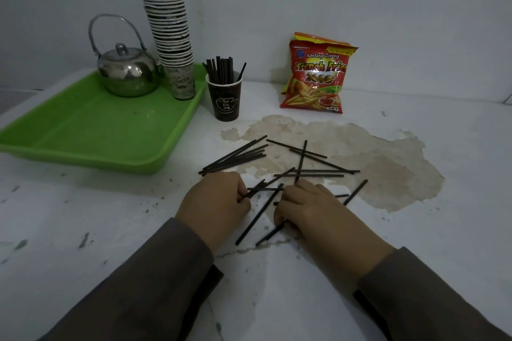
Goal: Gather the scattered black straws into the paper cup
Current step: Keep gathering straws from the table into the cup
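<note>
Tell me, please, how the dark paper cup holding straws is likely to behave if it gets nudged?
The paper cup looks light and narrow-based, so it would probably slide or tip easily. The straws standing well above its rim likely make it top-heavy. Its thin wall may dent if squeezed.

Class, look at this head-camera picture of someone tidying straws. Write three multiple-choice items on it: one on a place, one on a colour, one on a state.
1. Where does the kettle stand?
A. on the tray
B. beside the snack bag
C. inside a cup

2. What colour is the tray?
A. red
B. green
C. white

3. What is the state of the paper cup?
A. tipped over
B. upright and empty
C. upright with straws in it

Answers:
1 A, the kettle sits on the tray next to the cup stack.
2 B, the tray is bright green.
3 C, black straws stick up out of the standing cup.
</note>
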Tool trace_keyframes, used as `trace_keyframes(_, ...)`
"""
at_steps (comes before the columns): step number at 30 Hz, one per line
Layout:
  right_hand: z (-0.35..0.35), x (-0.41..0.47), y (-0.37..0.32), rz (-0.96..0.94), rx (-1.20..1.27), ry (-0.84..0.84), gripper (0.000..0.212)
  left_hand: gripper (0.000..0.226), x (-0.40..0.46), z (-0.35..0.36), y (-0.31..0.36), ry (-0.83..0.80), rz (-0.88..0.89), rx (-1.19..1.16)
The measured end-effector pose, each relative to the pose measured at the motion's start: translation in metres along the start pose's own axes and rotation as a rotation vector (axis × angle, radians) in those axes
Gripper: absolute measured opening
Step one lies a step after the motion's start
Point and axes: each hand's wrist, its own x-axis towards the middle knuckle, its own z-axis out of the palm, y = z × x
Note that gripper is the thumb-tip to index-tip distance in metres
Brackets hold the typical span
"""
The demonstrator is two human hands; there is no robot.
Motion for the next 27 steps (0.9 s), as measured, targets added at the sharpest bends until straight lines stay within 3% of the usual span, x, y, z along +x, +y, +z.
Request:
trace_keyframes(9, -0.003, -0.001, -0.007, 0.069, 0.039, 0.05, 0.02, 0.006, 0.001, -0.01, -0.002, 0.052, 0.031, -0.124)
trace_keyframes(13, -0.017, 0.005, -0.01, 0.275, 0.406, 0.115, 0.032, 0.006, 0.002, -0.017, -0.004, 0.014, 0.028, -0.136)
trace_keyframes(17, -0.028, 0.002, -0.013, 0.384, 0.665, 0.487, 0.025, 0.007, 0.002, -0.021, -0.004, -0.009, 0.036, -0.274)
trace_keyframes(21, -0.038, 0.004, -0.008, 0.564, 1.045, 0.711, 0.027, 0.006, -0.002, -0.027, 0.004, -0.015, 0.068, -0.507)
trace_keyframes(27, -0.036, 0.003, 0.003, 0.781, 1.471, 0.7, 0.013, 0.004, -0.009, -0.024, 0.018, -0.134, 0.154, -0.672)
